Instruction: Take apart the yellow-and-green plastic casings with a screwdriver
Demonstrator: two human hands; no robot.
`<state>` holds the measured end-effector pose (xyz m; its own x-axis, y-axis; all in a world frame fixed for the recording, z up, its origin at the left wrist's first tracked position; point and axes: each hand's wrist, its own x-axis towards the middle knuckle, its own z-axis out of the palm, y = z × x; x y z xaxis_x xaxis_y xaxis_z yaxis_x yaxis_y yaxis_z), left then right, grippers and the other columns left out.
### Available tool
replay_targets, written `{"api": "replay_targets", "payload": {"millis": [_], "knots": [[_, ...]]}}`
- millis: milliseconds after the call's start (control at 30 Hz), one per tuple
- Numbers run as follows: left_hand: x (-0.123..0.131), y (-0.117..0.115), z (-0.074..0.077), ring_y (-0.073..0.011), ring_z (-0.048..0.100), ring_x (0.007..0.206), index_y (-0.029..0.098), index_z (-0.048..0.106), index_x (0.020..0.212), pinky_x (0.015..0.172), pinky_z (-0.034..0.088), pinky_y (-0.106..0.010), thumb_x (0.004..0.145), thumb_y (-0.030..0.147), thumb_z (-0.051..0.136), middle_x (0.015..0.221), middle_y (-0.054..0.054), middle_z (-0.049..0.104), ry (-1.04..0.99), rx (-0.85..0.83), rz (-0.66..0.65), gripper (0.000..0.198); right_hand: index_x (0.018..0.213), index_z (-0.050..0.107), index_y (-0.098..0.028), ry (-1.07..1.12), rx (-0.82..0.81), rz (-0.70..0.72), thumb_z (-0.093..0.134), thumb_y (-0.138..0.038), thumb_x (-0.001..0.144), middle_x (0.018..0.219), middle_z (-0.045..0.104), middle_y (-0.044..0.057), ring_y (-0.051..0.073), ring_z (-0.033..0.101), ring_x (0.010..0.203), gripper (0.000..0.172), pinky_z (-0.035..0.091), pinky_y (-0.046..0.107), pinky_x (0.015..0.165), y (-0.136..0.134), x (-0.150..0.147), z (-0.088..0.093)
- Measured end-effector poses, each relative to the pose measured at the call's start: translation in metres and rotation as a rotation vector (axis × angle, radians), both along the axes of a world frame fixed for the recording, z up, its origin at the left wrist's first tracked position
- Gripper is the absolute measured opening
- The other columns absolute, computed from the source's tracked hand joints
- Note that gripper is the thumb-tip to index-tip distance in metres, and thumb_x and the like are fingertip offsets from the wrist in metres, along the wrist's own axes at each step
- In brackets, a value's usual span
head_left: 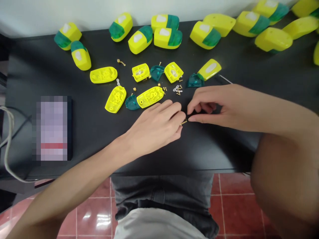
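Observation:
My left hand (161, 122) is closed in a pinch on a small brass piece (183, 122) that sticks out past its fingertips. Just right of that piece is my right hand (209, 104), its thumb stretched toward it and its fingers curled; a gap shows between thumb and forefinger, with nothing visible in it. Beyond my hands lie an open yellow shell (150, 97), a dark green cover (132, 102) and another yellow shell (116, 99). Small screws (178, 91) and metal plates (175, 88) are scattered above my fingers.
Several assembled yellow-and-green units (139, 39) stand along the back edge of the black table (94, 132). More yellow halves (103, 75) lie mid-table. A blurred-out device (53, 129) is at the left, near a white cable (9, 142). A thin metal rod (225, 79) lies behind my right wrist.

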<state>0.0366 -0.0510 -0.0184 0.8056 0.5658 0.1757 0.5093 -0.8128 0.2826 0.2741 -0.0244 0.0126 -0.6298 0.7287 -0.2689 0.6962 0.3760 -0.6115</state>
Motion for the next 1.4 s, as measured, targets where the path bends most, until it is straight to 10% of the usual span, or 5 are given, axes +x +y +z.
{"api": "replay_targets", "payload": {"millis": [633, 1167, 1267, 1400], "knots": [[0.000, -0.001, -0.002, -0.0214, 0.063, 0.093, 0.015, 0.064, 0.099, 0.077, 0.053, -0.033, 0.101, 0.019, 0.050, 0.098, -0.009, 0.067, -0.017, 0.001, 0.003, 0.015, 0.085, 0.058, -0.021, 0.010, 0.009, 0.163, 0.058, -0.023, 0.100, 0.085, 0.059, 0.001, 0.016, 0.052, 0.077, 0.016, 0.038, 0.031, 0.071, -0.001, -0.017, 0.000], [0.000, -0.001, -0.002, -0.0212, 0.064, 0.093, 0.014, 0.064, 0.099, 0.077, 0.053, -0.033, 0.101, 0.019, 0.050, 0.099, -0.009, 0.067, -0.012, 0.009, -0.001, 0.015, 0.084, 0.061, -0.023, 0.087, 0.015, 0.135, 0.061, -0.033, 0.097, 0.082, 0.061, 0.001, 0.017, 0.052, 0.071, 0.016, 0.039, 0.032, 0.066, 0.001, -0.016, -0.005], [0.000, -0.001, 0.000, -0.0214, 0.064, 0.093, 0.014, 0.064, 0.099, 0.078, 0.052, -0.033, 0.101, 0.018, 0.051, 0.099, -0.009, 0.067, -0.003, 0.011, -0.003, 0.014, 0.100, 0.067, -0.024, 0.038, 0.007, 0.044, 0.062, -0.044, 0.097, 0.085, 0.064, 0.002, 0.017, 0.054, 0.072, 0.020, 0.041, 0.032, 0.064, -0.002, -0.003, 0.006], [0.000, -0.002, 0.000, -0.0213, 0.065, 0.093, 0.014, 0.065, 0.098, 0.077, 0.051, -0.032, 0.100, 0.016, 0.051, 0.099, -0.009, 0.068, 0.009, 0.016, 0.005, 0.014, 0.101, 0.070, -0.028, -0.037, 0.338, -0.483, 0.075, -0.047, 0.087, 0.083, 0.064, 0.000, 0.017, 0.057, 0.071, 0.023, 0.042, 0.033, 0.063, -0.016, 0.039, 0.007]]}}
